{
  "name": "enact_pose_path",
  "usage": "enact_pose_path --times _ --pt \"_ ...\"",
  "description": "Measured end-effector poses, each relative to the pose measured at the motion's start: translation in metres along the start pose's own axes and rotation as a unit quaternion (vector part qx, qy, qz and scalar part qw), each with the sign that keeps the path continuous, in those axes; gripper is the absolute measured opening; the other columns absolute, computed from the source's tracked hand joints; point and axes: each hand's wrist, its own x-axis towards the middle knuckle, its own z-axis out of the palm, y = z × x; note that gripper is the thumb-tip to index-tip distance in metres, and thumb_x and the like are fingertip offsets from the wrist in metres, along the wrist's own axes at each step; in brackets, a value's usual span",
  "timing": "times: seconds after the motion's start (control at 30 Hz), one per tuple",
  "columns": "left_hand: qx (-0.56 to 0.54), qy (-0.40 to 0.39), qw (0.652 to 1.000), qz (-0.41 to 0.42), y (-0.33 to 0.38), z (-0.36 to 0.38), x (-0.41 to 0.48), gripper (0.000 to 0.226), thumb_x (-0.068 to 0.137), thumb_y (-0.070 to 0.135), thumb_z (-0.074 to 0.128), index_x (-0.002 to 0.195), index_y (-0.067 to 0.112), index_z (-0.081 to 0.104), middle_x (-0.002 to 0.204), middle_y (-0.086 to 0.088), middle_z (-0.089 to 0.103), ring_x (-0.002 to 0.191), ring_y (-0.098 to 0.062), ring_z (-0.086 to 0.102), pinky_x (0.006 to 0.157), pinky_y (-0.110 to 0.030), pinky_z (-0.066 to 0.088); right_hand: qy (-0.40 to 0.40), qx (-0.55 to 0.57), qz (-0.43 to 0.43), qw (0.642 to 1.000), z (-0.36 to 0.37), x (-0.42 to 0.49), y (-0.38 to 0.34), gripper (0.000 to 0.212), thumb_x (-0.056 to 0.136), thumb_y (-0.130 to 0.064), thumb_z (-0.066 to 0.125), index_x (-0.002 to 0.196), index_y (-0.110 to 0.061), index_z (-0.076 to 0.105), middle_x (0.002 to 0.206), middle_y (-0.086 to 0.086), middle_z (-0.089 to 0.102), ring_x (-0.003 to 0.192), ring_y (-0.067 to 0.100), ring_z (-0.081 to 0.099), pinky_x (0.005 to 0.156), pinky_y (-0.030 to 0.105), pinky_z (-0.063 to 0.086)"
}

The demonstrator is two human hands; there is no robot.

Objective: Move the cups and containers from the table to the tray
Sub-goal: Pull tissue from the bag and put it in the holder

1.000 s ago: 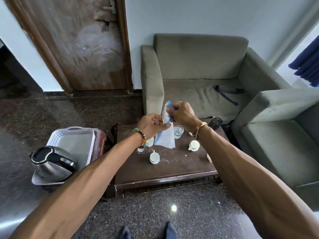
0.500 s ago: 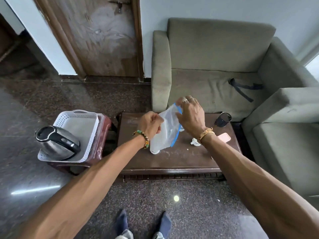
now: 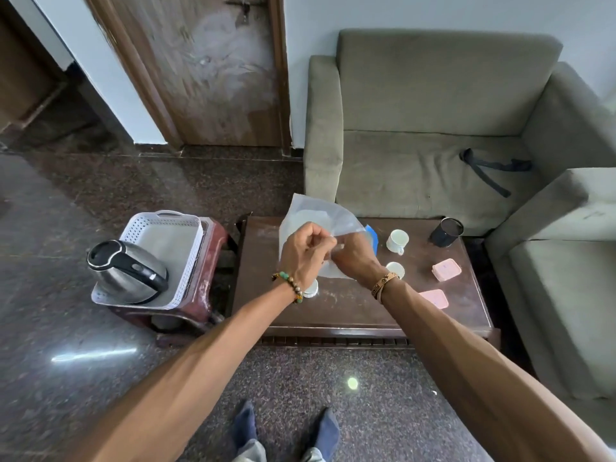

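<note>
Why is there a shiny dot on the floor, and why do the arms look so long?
Head view: the dot and the streak are light glare on the polished floor; the wide-angle lens stretches the forearms toward the bottom corners; the plastic bag and door look softly blurred.

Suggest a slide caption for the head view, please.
Left hand and right hand hold a plastic bag above the table, beside white cups.

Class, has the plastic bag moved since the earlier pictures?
Yes. The plastic bag swung upward, from hanging over the table to pointing toward the sofa.
</note>
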Motion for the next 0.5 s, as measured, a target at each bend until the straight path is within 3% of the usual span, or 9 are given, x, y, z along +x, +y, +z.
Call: enact_pose_path --times 0.13,0.23,0.33,0.37,0.43,0.5 --pt "0.022 -0.016 0.999 0.030 0.003 0.001 -0.013 0.014 0.074 0.026 0.070 0.076 0.013 0.065 0.067 0.004 0.064 0.065 -0.015 0.060 0.063 -0.041 0.053 0.034 0.147 0.034 0.988 0.004 -0.005 -0.002 0.009 0.083 0.006 0.058 0.079 -0.001 0.057 0.073 0.012 0.055 0.071 0.023 0.048 0.063 0.036 0.044" --pt "0.022 -0.011 0.998 0.050 0.006 -0.003 -0.021 0.022 0.075 0.036 0.072 0.081 0.016 0.065 0.076 0.004 0.067 0.072 -0.013 0.063 0.067 -0.037 0.055 0.056 0.235 -0.015 0.970 0.001 -0.010 -0.006 0.016 0.081 0.007 0.064 0.081 -0.008 0.060 0.067 -0.006 0.061 0.064 0.012 0.055 0.058 0.030 0.050" --pt "0.022 0.116 0.993 0.030 -0.003 -0.009 -0.014 0.052 0.072 0.057 0.067 0.104 0.017 0.062 0.105 0.002 0.064 0.097 -0.014 0.061 0.082 -0.030 0.051 0.070 0.215 -0.058 0.972 -0.003 -0.010 -0.011 0.033 0.080 -0.007 0.078 0.109 -0.014 0.063 0.092 -0.003 0.070 0.082 0.013 0.066 0.074 0.032 0.058" --pt "0.002 0.152 0.988 -0.008 -0.006 -0.012 -0.006 0.063 0.071 0.061 0.067 0.114 0.015 0.059 0.117 0.000 0.060 0.105 -0.014 0.058 0.086 -0.029 0.049 0.079 0.192 -0.079 0.975 -0.005 -0.011 -0.014 0.043 0.078 -0.013 0.082 0.116 -0.015 0.063 0.098 -0.001 0.071 0.087 0.012 0.067 0.074 0.030 0.058" --pt "-0.143 0.185 0.963 -0.132 -0.010 -0.019 0.012 0.088 0.063 0.066 0.070 0.128 0.011 0.050 0.127 -0.004 0.057 0.108 -0.016 0.057 0.082 -0.027 0.049 0.083 0.168 -0.131 0.973 -0.008 -0.012 -0.019 0.057 0.072 -0.022 0.089 0.122 -0.015 0.062 0.102 -0.001 0.071 0.087 0.009 0.066 0.068 0.023 0.054" --pt "-0.305 0.188 0.886 -0.294 -0.011 -0.027 0.026 0.104 0.046 0.077 0.072 0.126 0.016 0.045 0.112 0.000 0.060 0.095 -0.022 0.058 0.077 -0.036 0.052 0.080 0.149 -0.157 0.973 -0.009 -0.017 -0.025 0.066 0.070 -0.020 0.090 0.128 -0.014 0.060 0.107 -0.003 0.070 0.092 0.006 0.066 0.072 0.019 0.052"
